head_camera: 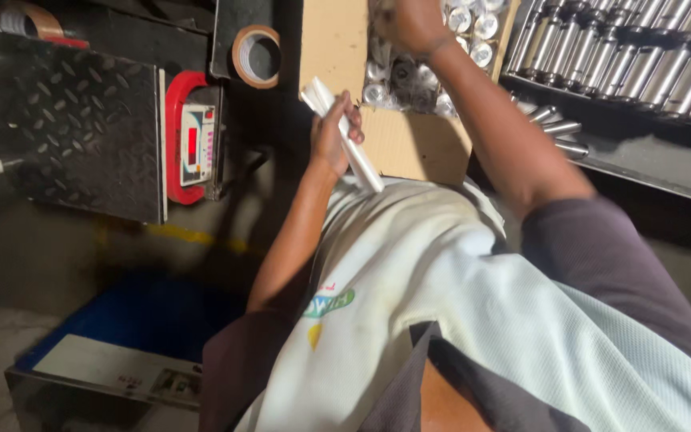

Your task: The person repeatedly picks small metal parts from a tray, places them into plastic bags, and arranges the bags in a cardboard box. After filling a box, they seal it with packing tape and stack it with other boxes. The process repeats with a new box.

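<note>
My left hand (pixel 331 132) is closed around a bundle of folded white plastic bags (pixel 344 136), held in front of my chest above the edge of a cardboard box (pixel 331 48). My right hand (pixel 411 24) reaches into that box at the top of the view, fingers curled among shiny metal cylindrical parts (pixel 465 32) wrapped in clear plastic. Whether it grips one is hidden. My white and dark shirt fills the lower right.
A black checker-plate weighing scale (pixel 73 120) with a red display unit (pixel 193 140) sits at left. A roll of brown tape (pixel 256 56) lies beside the box. Rows of metal cylinders (pixel 633 64) fill a rack at upper right. A blue crate (pixel 145 320) stands below.
</note>
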